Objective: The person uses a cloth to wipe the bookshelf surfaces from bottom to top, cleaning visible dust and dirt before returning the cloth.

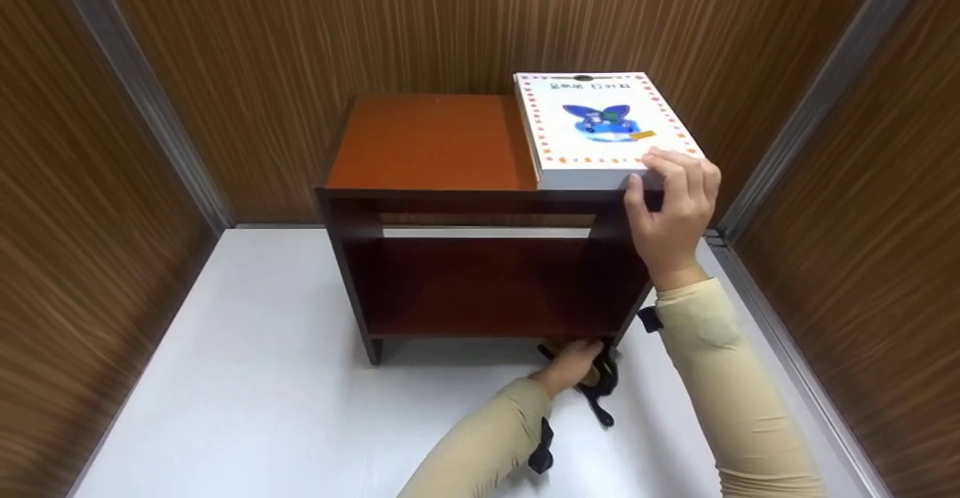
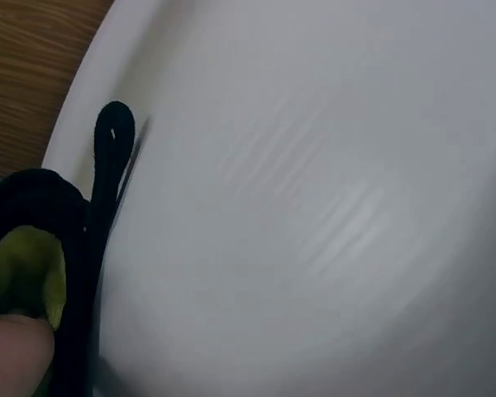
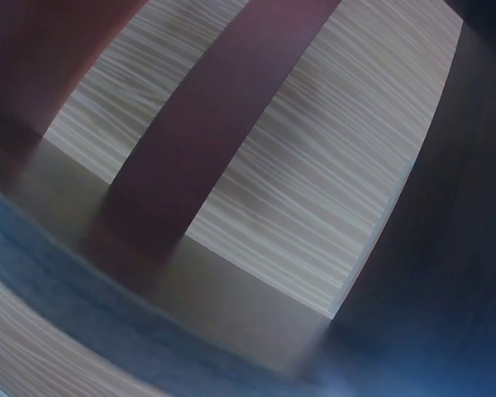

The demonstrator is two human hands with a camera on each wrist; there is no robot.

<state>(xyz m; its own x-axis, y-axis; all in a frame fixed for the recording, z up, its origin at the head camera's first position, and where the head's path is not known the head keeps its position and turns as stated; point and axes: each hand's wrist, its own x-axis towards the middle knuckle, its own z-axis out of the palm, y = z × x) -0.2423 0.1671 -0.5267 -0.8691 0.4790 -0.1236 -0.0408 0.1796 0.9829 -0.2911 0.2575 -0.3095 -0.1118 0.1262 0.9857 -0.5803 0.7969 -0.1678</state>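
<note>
A small reddish-brown two-tier shelf (image 1: 442,142) with dark side panels stands on a white surface. On its top, at the right, lies a thick white book (image 1: 611,123) with a blue figure and an orange border. My right hand (image 1: 675,202) grips its front right corner, fingers over the cover and thumb at the front edge. Low down, my left hand (image 1: 571,367) holds a black looped thing (image 1: 606,374) by the shelf's right foot. Its long narrow arm and yellow-green inside show in the left wrist view, beside a fingertip (image 2: 16,351). Most left fingers are hidden.
Wood-grain walls (image 1: 450,25) rise behind and on both sides. The white surface (image 1: 247,348) extends around the shelf. Inside, the lower board (image 1: 480,280) is dark red-brown; the right wrist view looks past a dark red crossbar (image 3: 207,124) to the wall.
</note>
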